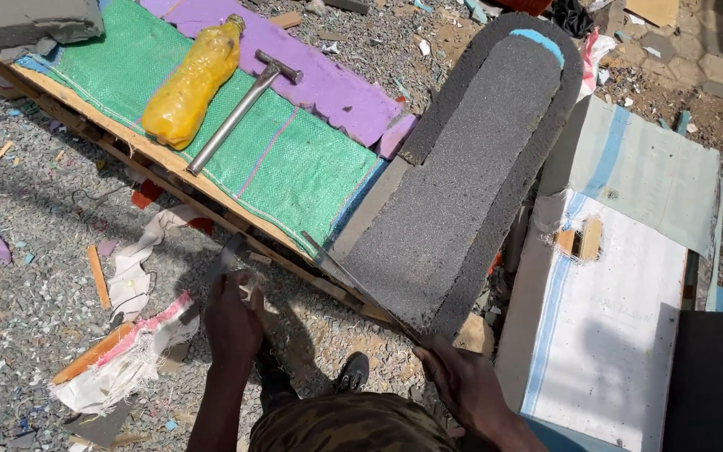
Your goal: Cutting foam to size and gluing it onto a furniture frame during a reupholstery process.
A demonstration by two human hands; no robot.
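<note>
My right hand grips the handle end of a long thin blade. The blade slants up and left along the lower edge of a big dark grey foam slab with a rounded top and a blue patch at its far end. My left hand is closed around a small grey flat piece, held just in front of the wooden board's edge. The slab leans across the end of the board.
A wooden board carries a green woven sack, a purple foam strip, a metal hammer and a yellow plastic bottle. A white blue-striped covered block stands at right. Gravel ground holds scraps; my shoe is below.
</note>
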